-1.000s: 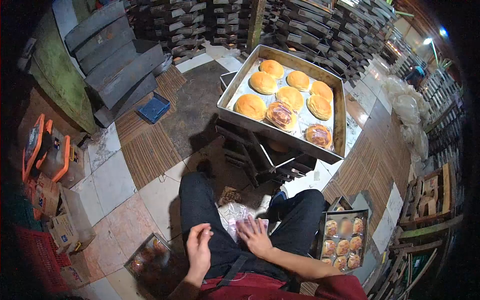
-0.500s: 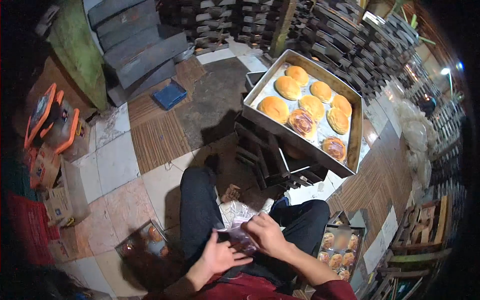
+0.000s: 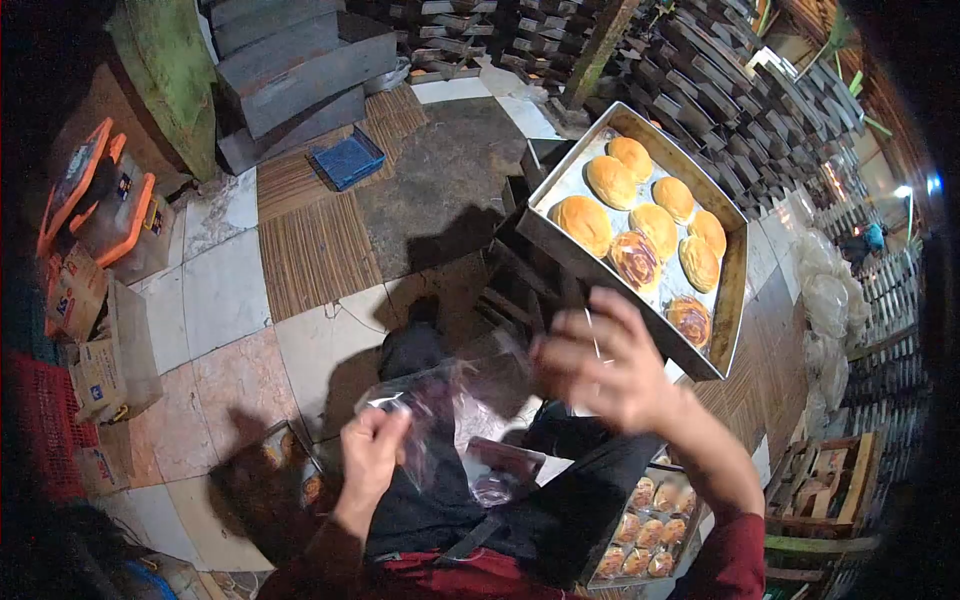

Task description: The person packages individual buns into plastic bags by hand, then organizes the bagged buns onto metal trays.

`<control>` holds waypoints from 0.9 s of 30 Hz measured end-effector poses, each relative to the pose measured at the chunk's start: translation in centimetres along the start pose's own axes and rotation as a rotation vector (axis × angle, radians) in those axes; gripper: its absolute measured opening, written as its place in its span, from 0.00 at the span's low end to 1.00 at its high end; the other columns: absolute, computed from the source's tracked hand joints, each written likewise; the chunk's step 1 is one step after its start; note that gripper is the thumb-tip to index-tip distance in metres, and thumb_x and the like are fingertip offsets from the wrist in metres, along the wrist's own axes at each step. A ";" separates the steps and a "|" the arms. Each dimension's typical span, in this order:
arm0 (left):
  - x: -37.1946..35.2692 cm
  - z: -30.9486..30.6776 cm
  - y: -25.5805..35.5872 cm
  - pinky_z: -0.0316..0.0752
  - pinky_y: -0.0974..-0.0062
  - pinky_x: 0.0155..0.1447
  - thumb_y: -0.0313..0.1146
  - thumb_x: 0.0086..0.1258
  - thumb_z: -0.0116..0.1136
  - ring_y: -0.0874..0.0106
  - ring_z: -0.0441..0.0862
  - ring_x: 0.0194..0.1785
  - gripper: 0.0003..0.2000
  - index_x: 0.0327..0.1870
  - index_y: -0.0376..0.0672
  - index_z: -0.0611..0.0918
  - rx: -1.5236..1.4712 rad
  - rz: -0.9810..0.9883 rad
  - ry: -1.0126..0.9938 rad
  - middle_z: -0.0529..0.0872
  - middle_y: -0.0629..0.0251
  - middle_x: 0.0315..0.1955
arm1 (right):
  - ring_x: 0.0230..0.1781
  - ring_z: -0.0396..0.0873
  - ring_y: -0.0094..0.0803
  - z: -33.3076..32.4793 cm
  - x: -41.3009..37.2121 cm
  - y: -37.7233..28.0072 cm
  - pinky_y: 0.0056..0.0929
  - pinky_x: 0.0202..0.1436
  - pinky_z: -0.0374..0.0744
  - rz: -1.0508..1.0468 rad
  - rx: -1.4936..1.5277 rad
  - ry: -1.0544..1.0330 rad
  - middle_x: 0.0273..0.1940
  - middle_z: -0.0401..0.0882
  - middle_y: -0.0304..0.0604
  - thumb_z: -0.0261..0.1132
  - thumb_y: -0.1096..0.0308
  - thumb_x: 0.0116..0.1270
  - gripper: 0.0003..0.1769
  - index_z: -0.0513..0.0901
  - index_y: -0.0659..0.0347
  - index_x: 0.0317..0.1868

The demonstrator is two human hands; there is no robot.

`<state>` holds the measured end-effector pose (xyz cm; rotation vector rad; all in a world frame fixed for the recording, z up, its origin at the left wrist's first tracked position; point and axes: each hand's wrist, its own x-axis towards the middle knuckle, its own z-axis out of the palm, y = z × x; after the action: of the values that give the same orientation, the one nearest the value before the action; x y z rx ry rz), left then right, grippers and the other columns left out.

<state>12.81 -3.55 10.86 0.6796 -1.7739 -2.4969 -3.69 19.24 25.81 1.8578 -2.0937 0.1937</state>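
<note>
My left hand pinches a clear plastic bag by its edge, above my left thigh. Blurred by motion, my right hand is raised just in front of the near side of a metal tray; its fingers look apart and no object shows in them. Inside the tray lie several round golden buns, two with a brown swirled top. More clear plastic lies on my lap between my legs.
A tray of packed buns sits on the floor right of my leg. Another tray is at the left, in shadow. Dark stacked pans stand under the large tray. A blue tray, orange-edged bins and cardboard boxes lie farther left.
My hands have moved apart. The left went leftward with the plastic bag, which is now spread out; the right rose toward the large tray. The view has shifted slightly.
</note>
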 end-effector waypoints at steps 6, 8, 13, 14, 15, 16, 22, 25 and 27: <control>1.0 1.3 -1.1 0.64 0.74 0.24 0.53 0.71 0.37 0.70 0.71 0.20 0.23 0.29 0.42 0.73 -0.656 -0.012 0.105 0.72 0.64 0.16 | 0.42 0.76 0.57 9.9 -0.1 17.9 0.44 0.46 0.74 1.064 -0.020 -0.024 0.40 0.76 0.64 0.58 0.50 0.61 0.26 0.75 0.68 0.43; 0.3 0.8 -1.8 0.64 0.74 0.24 0.50 0.72 0.39 0.69 0.73 0.23 0.20 0.33 0.41 0.74 -0.738 0.009 0.089 0.75 0.62 0.21 | 0.33 0.76 0.48 10.3 -0.7 20.7 0.40 0.39 0.73 1.309 0.107 -0.264 0.30 0.76 0.58 0.57 0.38 0.59 0.36 0.77 0.72 0.37; -0.4 0.7 -0.3 0.70 0.72 0.27 0.44 0.70 0.48 0.66 0.78 0.27 0.14 0.38 0.40 0.74 -0.750 0.118 0.091 0.79 0.60 0.26 | 0.23 0.67 0.26 7.6 -0.4 17.9 0.29 0.27 0.67 1.017 0.162 -0.208 0.22 0.72 0.39 0.67 0.43 0.53 0.30 0.75 0.68 0.28; -0.5 0.6 -0.4 0.72 0.71 0.29 0.42 0.69 0.50 0.65 0.79 0.29 0.13 0.39 0.40 0.74 -0.753 0.098 0.073 0.79 0.60 0.27 | 0.25 0.68 0.26 6.9 0.1 15.6 0.28 0.28 0.68 1.109 0.343 -0.140 0.23 0.73 0.38 0.67 0.45 0.53 0.29 0.74 0.68 0.33; -0.4 0.7 -0.4 0.75 0.70 0.30 0.39 0.68 0.52 0.63 0.80 0.31 0.12 0.40 0.39 0.74 -0.754 0.082 0.050 0.80 0.59 0.28 | 0.26 0.70 0.26 6.3 0.6 13.8 0.27 0.29 0.69 1.195 0.523 -0.063 0.24 0.73 0.38 0.68 0.47 0.54 0.29 0.73 0.68 0.38; -0.5 0.9 0.3 0.77 0.68 0.33 0.36 0.67 0.54 0.62 0.81 0.33 0.10 0.42 0.39 0.74 -0.765 0.125 -0.007 0.80 0.58 0.29 | 0.26 0.76 0.31 7.6 -1.0 14.4 0.26 0.29 0.74 1.195 0.956 0.196 0.31 0.78 0.42 0.70 0.53 0.54 0.34 0.66 0.67 0.53; -0.7 1.2 -0.2 0.76 0.77 0.37 0.30 0.65 0.57 0.74 0.79 0.33 0.09 0.43 0.36 0.76 -0.212 0.341 -0.079 0.81 0.62 0.33 | 0.56 0.71 0.40 1.6 -3.9 6.0 0.44 0.57 0.72 1.162 1.743 0.558 0.58 0.68 0.49 0.62 0.48 0.57 0.40 0.60 0.63 0.63; -0.9 2.8 1.2 0.74 0.81 0.40 0.28 0.65 0.57 0.78 0.78 0.34 0.09 0.43 0.35 0.76 0.199 0.250 -0.143 0.81 0.64 0.33 | 0.57 0.67 0.30 2.1 -7.2 0.4 0.31 0.60 0.68 1.056 1.717 0.319 0.54 0.69 0.42 0.64 0.54 0.59 0.36 0.60 0.59 0.62; -1.0 3.9 1.3 0.74 0.80 0.42 0.26 0.62 0.60 0.79 0.78 0.37 0.12 0.45 0.36 0.75 0.129 0.176 -0.207 0.80 0.65 0.34 | 0.57 0.65 0.28 1.7 -7.3 -4.0 0.30 0.60 0.67 1.019 1.254 -0.050 0.53 0.69 0.42 0.70 0.57 0.53 0.39 0.62 0.62 0.60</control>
<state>12.07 -0.27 13.38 0.2594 -1.9772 -2.4286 0.60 24.99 21.28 0.8277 -3.0284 2.0467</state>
